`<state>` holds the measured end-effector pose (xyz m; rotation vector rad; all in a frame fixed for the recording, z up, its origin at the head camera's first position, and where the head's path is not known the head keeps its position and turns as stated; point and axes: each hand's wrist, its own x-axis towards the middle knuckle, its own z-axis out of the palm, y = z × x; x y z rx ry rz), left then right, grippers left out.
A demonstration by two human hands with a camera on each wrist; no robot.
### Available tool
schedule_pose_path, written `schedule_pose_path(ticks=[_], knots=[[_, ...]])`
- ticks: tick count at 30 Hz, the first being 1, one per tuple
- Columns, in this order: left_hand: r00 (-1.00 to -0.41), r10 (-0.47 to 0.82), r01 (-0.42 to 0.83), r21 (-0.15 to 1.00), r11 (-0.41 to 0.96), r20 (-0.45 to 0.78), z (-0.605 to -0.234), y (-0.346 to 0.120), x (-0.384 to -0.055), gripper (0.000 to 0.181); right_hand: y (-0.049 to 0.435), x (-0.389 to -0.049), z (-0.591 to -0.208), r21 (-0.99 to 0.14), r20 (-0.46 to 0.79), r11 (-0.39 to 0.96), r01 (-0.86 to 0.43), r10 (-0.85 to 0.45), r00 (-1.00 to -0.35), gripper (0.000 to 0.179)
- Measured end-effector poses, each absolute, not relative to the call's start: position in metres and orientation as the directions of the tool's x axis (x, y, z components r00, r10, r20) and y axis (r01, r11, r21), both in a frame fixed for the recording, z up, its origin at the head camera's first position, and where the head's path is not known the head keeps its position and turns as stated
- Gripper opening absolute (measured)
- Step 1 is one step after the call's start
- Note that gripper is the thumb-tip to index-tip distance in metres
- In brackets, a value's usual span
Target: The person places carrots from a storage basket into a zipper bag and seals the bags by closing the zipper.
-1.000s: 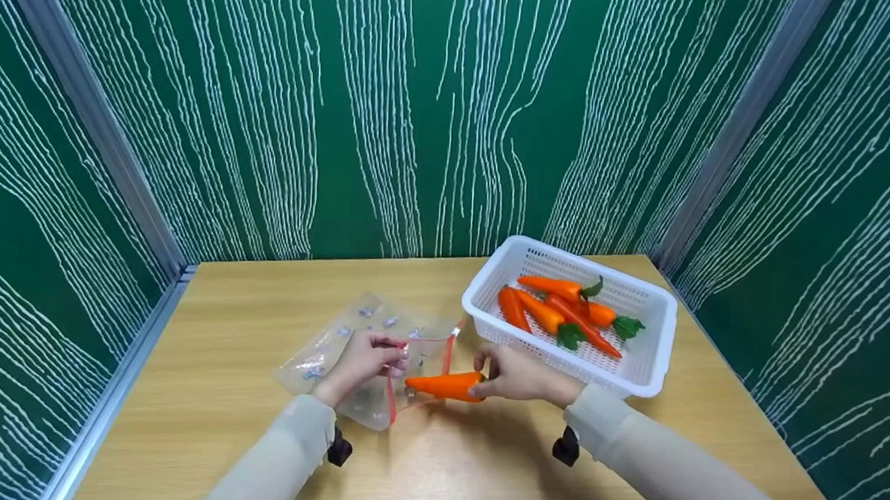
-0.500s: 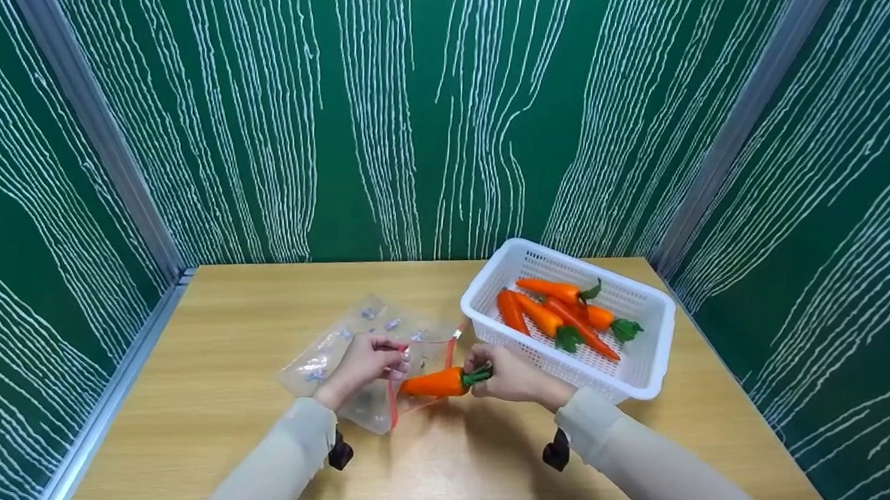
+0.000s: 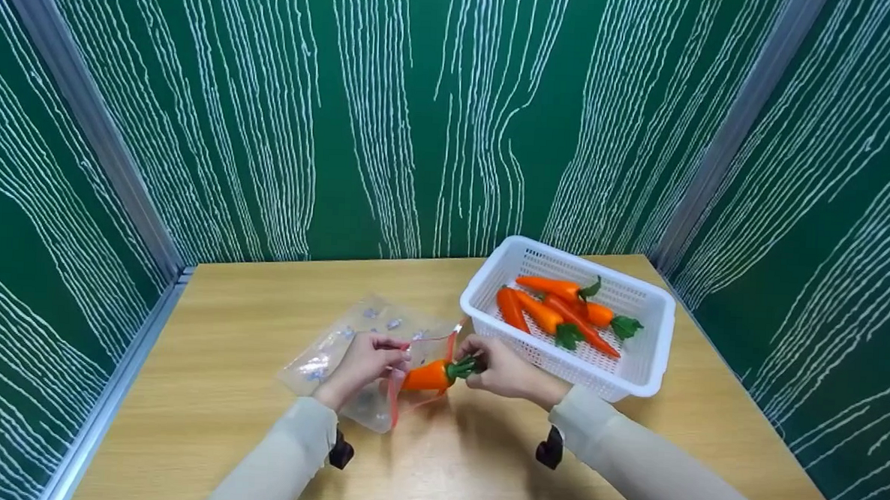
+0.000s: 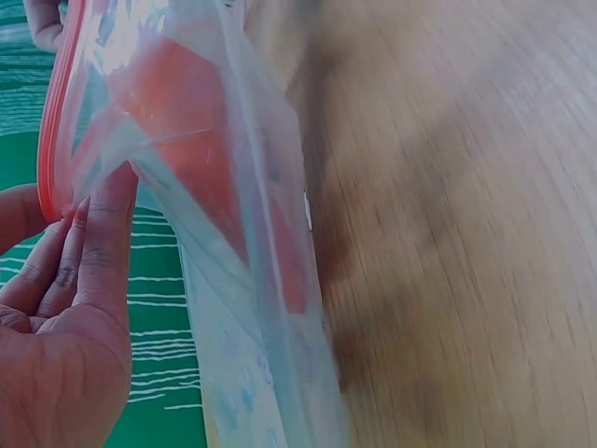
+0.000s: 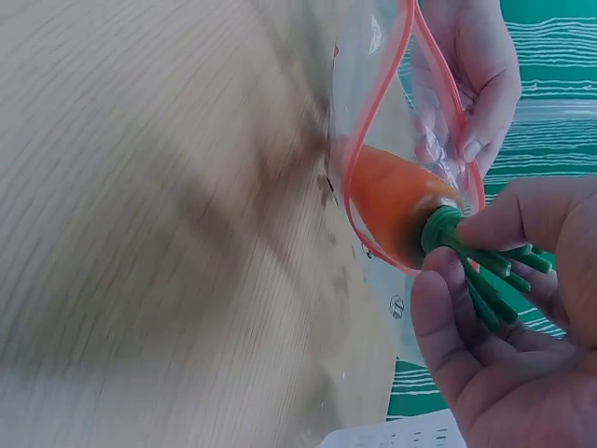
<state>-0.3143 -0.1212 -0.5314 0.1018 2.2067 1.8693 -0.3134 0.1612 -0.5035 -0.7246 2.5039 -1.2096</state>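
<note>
My left hand (image 3: 369, 363) pinches the red-edged mouth of a clear zip bag (image 3: 320, 357) and holds it apart. An orange carrot (image 3: 426, 375) points tip first into that mouth, its body mostly inside the bag. By its green stem (image 5: 480, 266), my right hand (image 3: 504, 367) grips the carrot between thumb and fingers. In the left wrist view the carrot (image 4: 191, 140) shows through the plastic, and the left fingers (image 4: 103, 243) pinch the red zip strip. The right wrist view has the carrot's thick end at the bag's red rim (image 5: 359, 219).
A white perforated basket (image 3: 480, 300) stands at the right, behind my right hand. Several orange and red carrots or peppers (image 3: 540, 314) lie in it, some with green leaves. The wooden table (image 3: 224, 330) meets green walls (image 3: 360, 126) with white wavy lines.
My right hand has moved left, pushing the carrot deeper into the bag. Its grip has shifted back from the thick end to the green stem. The left hand stays at the bag's mouth.
</note>
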Motion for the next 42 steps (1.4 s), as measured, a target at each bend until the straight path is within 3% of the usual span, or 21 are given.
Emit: schedule_pose_path(ticks=[11,22,42], knots=[[-0.97,0.193,-0.105,0.975,0.197,-0.144,-0.529,-0.119,-0.315,0.032,0.149,-0.314,-0.511,-0.804,0.059,0.461,-0.374,-0.565,-0.823,0.022],[-0.971,0.185,-0.116,0.976,0.181,-0.15,-0.525,-0.117,-0.315,0.033,0.134,-0.31,-0.52,-0.766,0.102,0.499,-0.406,-0.529,-0.843,0.031],[-0.967,0.211,-0.121,0.987,0.103,-0.14,-0.524,-0.113,-0.318,0.026,0.109,-0.305,-0.54,-0.728,0.154,0.511,-0.457,-0.527,-0.836,0.022]])
